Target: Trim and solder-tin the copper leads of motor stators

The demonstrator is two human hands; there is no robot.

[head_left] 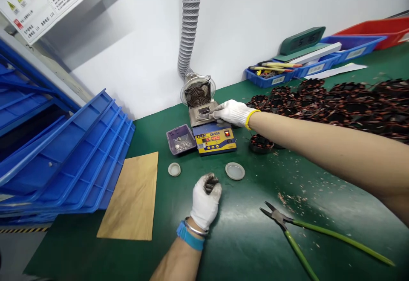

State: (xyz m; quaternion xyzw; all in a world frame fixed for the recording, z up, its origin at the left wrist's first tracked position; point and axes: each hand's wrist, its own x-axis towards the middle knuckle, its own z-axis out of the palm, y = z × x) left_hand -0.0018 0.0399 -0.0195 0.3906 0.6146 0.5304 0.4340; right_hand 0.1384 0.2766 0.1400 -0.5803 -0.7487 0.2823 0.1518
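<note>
My right hand (232, 112), in a white glove with a yellow cuff, reaches over the solder pot (209, 128). Its fingers are pinched together at the pot's metal top, on something thin and greyish that I cannot make out. Red digits glow on the pot's yellow front panel. Nearer to me, my left hand (206, 200) rests on the green table, gloved in white with darkened fingertips. Those fingers are curled in, and no object shows in them. Just beyond it are a round shallow dish (234, 171) and a smaller round dish (174, 169).
A purple tray (181, 140) with small metal bits adjoins the pot. Wire-wound copper coils (345, 106) crowd the right side. Green-handled cutters (281, 219) lie open at front right. Brown cardboard (131, 200) and stacked blue bins (96, 153) occupy the left. A grey duct (191, 21) hangs behind.
</note>
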